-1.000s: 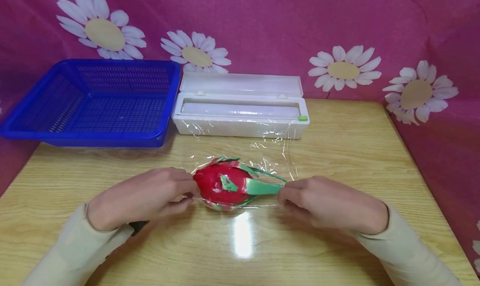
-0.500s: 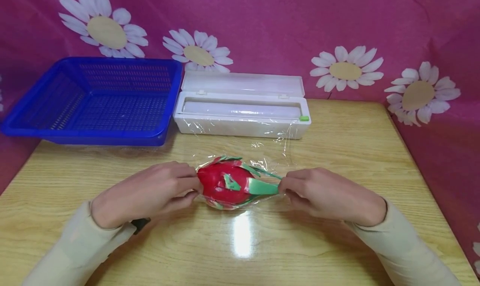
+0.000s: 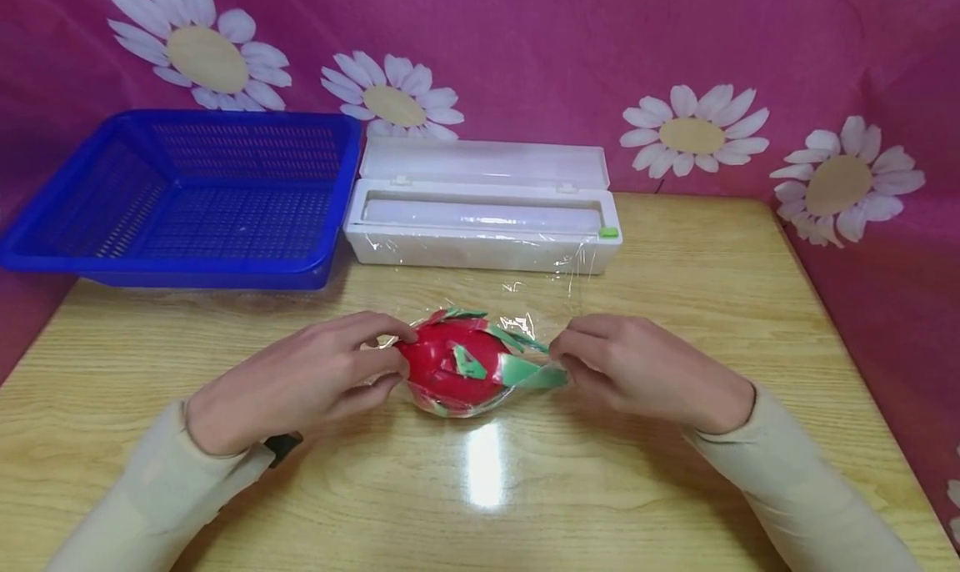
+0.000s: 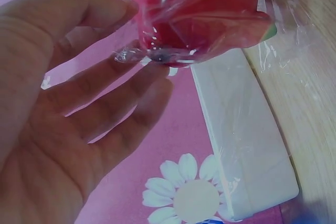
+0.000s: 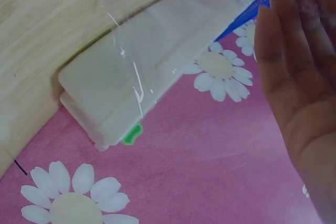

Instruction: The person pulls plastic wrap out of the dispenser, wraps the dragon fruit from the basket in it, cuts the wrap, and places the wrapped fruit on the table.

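A red dragon fruit [image 3: 457, 363] with green leaf tips lies on the table between both hands, with clear cling film [image 3: 517, 326] over and around it. My left hand [image 3: 300, 380] is at its rounded left end; in the left wrist view, thumb and fingers pinch the film [image 4: 131, 53] there, beside the fruit [image 4: 194, 14]. My right hand [image 3: 637, 372] is at the leafy right end, its fingertips pinching film by the long green leaf. Beyond the fruit, the film runs to a white dispenser box [image 3: 480, 251] whose lid stands raised.
A blue plastic basket [image 3: 225, 265] stands at the back left, beside the box. Inside the box lies a film roll [image 3: 480, 215], and a green slider [image 3: 608, 233] sits at its right end. A pink cloth with daisies [image 3: 525, 55] hangs behind the wooden table [image 3: 712, 305].
Both hands have come slightly inward and away from me, drawing the film closer round the fruit. The left index finger has moved up onto the fruit's end. The near film edge has folded under.
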A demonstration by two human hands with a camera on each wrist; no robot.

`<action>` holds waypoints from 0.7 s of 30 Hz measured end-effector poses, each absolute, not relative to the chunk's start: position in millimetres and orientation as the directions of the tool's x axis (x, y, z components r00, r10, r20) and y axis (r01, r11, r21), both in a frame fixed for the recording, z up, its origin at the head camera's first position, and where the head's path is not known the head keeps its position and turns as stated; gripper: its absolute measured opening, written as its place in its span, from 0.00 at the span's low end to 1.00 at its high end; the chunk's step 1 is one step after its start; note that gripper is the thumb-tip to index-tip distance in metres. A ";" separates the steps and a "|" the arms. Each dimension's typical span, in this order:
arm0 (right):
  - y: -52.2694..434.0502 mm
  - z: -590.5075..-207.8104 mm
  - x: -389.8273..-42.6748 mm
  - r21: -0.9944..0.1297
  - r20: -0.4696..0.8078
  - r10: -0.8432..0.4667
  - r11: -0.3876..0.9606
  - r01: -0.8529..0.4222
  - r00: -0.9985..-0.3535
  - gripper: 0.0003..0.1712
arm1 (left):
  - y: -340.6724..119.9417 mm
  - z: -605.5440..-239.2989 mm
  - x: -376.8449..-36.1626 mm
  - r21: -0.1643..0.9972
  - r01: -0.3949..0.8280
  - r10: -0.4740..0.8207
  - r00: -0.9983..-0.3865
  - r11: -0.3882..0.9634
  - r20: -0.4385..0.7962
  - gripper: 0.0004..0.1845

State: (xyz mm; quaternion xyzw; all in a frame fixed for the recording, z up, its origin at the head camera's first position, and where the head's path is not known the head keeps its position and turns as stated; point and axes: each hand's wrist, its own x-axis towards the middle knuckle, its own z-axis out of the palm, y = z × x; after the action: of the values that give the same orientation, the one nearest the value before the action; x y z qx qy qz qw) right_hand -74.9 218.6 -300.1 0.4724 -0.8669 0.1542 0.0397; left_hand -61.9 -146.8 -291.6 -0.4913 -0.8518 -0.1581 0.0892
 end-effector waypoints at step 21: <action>194.7 -314.3 -91.9 -0.196 0.266 -0.800 0.502 -0.843 -0.538 0.11 | -148.3 -297.2 -69.9 0.219 0.842 0.779 -0.539 0.493 0.321 0.08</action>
State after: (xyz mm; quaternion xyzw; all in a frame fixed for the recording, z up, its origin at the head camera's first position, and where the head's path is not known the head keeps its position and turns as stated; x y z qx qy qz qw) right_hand -91.9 194.7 -314.3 0.4754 -0.8637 0.1520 0.0703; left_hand -69.9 -148.3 -297.2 -0.4716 -0.8593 -0.1766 0.0896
